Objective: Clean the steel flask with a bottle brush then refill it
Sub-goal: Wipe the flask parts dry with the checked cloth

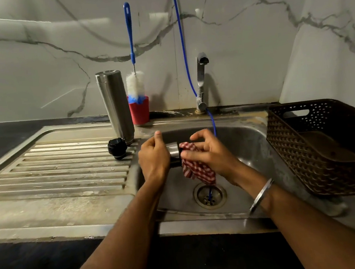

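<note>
The steel flask (115, 106) stands upside down on the drainboard beside the basin. Its black stopper (117, 148) lies at its foot. A bottle brush (135, 82) with a blue handle and white bristles stands in a red cup (139, 112) behind the flask. Over the basin my left hand (153, 156) grips a small steel cup lid (174, 154) on its side. My right hand (208, 153) pinches a red-and-white checked cloth (197, 169) against the lid's open end; the cloth hangs down toward the drain.
The steel sink (249, 149) has a drain (209, 196) at the middle and a tap (201, 77) behind, with a blue hose (181, 36) running into the basin. A brown plastic basket (325, 146) sits at the right. The ribbed drainboard (56, 172) lies left.
</note>
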